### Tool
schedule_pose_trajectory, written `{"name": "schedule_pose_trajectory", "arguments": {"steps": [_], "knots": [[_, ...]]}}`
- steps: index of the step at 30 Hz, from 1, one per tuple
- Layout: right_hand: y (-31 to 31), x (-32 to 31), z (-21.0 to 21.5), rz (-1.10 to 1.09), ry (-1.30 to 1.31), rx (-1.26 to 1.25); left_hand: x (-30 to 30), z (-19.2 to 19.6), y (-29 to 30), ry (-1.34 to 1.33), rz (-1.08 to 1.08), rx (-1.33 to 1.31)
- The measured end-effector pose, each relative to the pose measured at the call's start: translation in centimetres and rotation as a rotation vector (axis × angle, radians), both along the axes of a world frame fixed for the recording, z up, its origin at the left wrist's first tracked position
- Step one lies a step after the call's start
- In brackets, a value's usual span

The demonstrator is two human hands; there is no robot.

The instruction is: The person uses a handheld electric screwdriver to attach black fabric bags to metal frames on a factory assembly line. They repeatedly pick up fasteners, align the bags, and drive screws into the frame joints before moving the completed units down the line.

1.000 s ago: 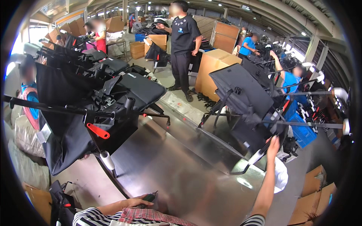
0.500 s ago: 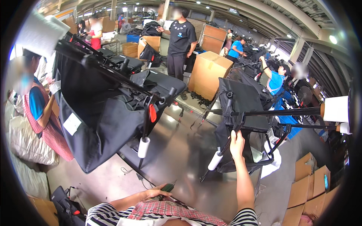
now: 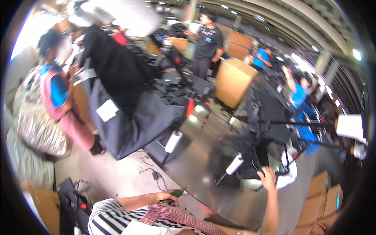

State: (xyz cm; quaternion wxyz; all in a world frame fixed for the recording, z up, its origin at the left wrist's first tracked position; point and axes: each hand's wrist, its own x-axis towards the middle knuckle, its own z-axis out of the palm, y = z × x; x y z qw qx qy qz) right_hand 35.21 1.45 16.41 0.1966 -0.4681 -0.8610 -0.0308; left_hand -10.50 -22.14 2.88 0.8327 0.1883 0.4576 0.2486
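My left hand [image 3: 166, 197] is closed on a dark green hand tool [image 3: 177, 193] with a thin pointed tip, low in front of my checked apron. My right hand [image 3: 268, 179] reaches forward, its fingers bent round a slim black bar [image 3: 257, 161] at the near side of a black fabric-and-tube stroller frame [image 3: 270, 113]; blur softens the grip. That frame stands on the shiny metal table [image 3: 196, 168], with a white foam sleeve [image 3: 235, 163] on one leg. A second black stroller frame [image 3: 137, 129], with a white label and red tag, stands to the left.
A person in a pink checked apron [image 3: 72, 129] stands at the left beside big sacks [image 3: 41, 113]. Cardboard boxes [image 3: 317, 203] lie at the lower right. A cable [image 3: 156, 176] trails by the table edge. White-wrapped tube ends [image 3: 350, 127] jut out at right; coworkers stand beyond.
The whole view has swung, so the scene sits further right. My right hand has come lower and nearer along the right stroller frame. The left hand still holds the green tool.
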Motion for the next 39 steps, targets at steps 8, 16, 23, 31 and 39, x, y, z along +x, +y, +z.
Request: {"name": "schedule_pose_trajectory", "arguments": {"steps": [8, 16, 23, 31, 39], "knots": [[-2.1, -2.7, -1.5, 0.088, 0.061, 0.131, 2.9, -4.7, -4.0, 0.010, -0.014, 0.070], [-11.3, -8.4, -1.1, 0.023, 0.029, 0.280, 4.3, -1.9, -3.6, -0.033, 0.023, 0.101], [-16.1, -9.8, -1.8, -0.160, 0.046, 0.248, 7.1, 0.9, -1.8, 0.077, -0.150, 0.192], [-15.8, -8.9, -2.6, -0.269, 0.159, 0.201, 9.6, 1.5, -1.6, 0.192, -0.240, 0.078], [-29.1, 5.1, -6.9, -0.626, 0.388, 0.290, 12.1, 1.1, -0.9, 0.248, -0.336, -0.014]]}}
